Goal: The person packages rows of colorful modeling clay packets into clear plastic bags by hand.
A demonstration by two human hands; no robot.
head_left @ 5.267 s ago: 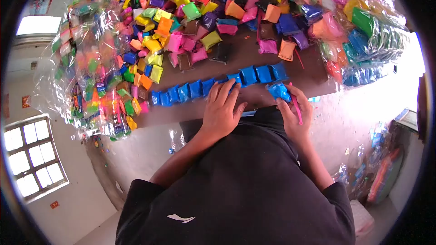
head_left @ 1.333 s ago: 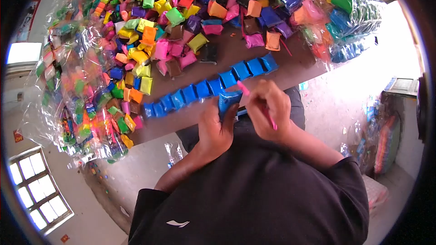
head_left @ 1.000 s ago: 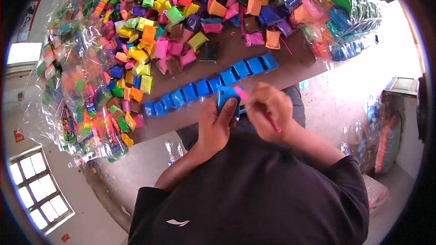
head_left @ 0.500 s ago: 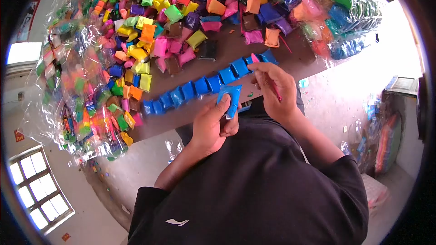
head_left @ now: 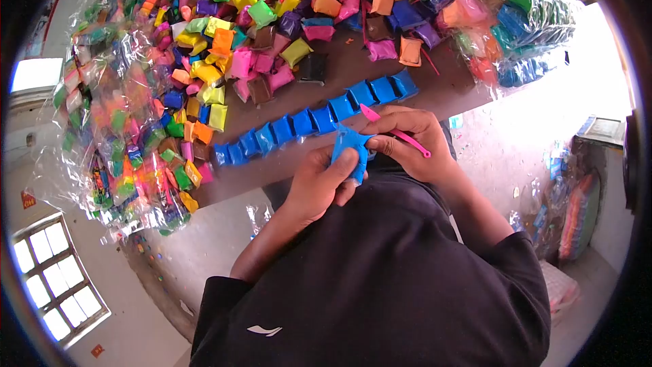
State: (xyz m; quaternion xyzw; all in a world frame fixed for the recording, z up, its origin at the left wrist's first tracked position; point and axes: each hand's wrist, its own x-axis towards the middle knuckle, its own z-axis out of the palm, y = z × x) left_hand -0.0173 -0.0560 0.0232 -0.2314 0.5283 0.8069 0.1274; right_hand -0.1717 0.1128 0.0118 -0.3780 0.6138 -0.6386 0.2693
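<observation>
Two hands on one glossy blue plastic packet [head_left: 350,153] at the brown table [head_left: 441,98] edge. Left hand [head_left: 318,187] wraps its lower half; right hand [head_left: 415,162] pinches its crinkled top, thin pink stick [head_left: 401,136] between fingers. Row of square blue packets [head_left: 305,124] just behind.

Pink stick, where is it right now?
Head view, right of centre: the pink stick is in the right hand, beside the blue packet held by the left hand, below the row of blue packets.
</observation>
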